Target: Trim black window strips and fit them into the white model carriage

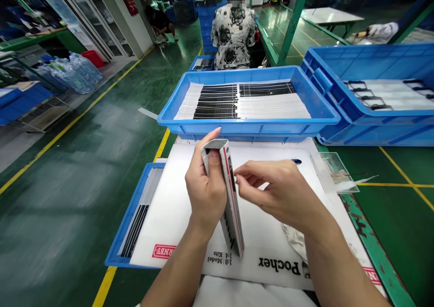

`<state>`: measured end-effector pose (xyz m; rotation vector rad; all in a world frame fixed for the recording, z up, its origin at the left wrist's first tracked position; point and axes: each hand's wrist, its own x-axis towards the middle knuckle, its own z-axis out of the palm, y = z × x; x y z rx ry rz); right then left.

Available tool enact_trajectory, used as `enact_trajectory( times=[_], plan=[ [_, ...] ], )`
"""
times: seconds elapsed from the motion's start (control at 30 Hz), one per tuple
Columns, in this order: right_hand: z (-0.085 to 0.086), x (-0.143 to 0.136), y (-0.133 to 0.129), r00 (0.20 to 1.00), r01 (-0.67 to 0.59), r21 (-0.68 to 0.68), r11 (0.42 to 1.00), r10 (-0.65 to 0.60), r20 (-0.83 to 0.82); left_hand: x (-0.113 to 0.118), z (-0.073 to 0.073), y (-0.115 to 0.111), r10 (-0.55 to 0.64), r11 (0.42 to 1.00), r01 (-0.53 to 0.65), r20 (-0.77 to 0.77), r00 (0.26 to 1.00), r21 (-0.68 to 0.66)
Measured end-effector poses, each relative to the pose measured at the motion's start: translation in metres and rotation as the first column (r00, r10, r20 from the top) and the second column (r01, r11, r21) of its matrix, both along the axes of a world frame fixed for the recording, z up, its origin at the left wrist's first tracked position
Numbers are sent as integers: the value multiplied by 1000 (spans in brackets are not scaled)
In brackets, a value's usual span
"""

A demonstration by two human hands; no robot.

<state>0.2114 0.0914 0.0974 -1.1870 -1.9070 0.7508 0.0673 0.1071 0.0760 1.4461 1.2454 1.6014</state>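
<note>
My left hand (205,191) is wrapped around a slim, flat box (233,225), white-grey with red and black print. The box stands on edge above the white printed board (267,234), its narrow side facing me. Close to that narrow side, the thumb and fingers of my right hand (281,187) are pinched together. Whatever lies between those fingertips, if anything, is too small to make out. Just beyond both hands sits a blue crate (247,128) holding rows of thin white and black pieces (217,101).
Under the board's left edge is another blue tray (113,252). A clear plastic box (339,173) and a pen (296,161) lie at the right. Crumpled white cloth (294,239) shows beneath my right forearm. More blue crates (376,124) stand right; a person (233,35) sits ahead.
</note>
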Motion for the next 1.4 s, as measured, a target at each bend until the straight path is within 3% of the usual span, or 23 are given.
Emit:
enact_trajectory(
  times=[0.1, 0.23, 0.3, 0.47, 0.63, 0.77, 0.9, 1.1, 1.4],
  plan=[
    [2, 1, -1, 1000, 17, 22, 1000, -16, -18, -2, -1, 0, 21, 1000, -21, -23, 1000, 17],
    [3, 2, -4, 997, -34, -67, 997, 29, -70, -4, -3, -1, 47, 998, -44, -55, 997, 50],
    [0, 1, -6, 996, -69, -97, 993, 62, -67, -4, -7, -1, 34, 998, -35, 9, 999, 44],
    [-22, -12, -16, 987, -111, -199, 974, 83, -141, -17, -19, -5, -111, 988, 141, 342, 933, -65],
    [-41, -31, -28, 969, -52, -206, 977, -1, -248, -37, -24, -16, -207, 968, 244, 355, 912, -62],
    [-47, -47, -37, 968, 73, -122, 990, -99, -230, -41, -22, -23, -105, 993, 83, 283, 953, 89],
    [-54, -62, -46, 965, 158, -50, 986, -165, -204, -41, -22, -28, 39, 979, -91, 269, 962, 183],
    [-64, -80, -50, 969, 94, -90, 992, -111, -221, -47, -25, -39, 88, 995, -96, 242, 966, 22],
    [-82, -96, -53, 958, 227, 55, 972, -212, -194, -45, -6, -47, 78, 982, -2, 395, 915, -191]
  ],
)
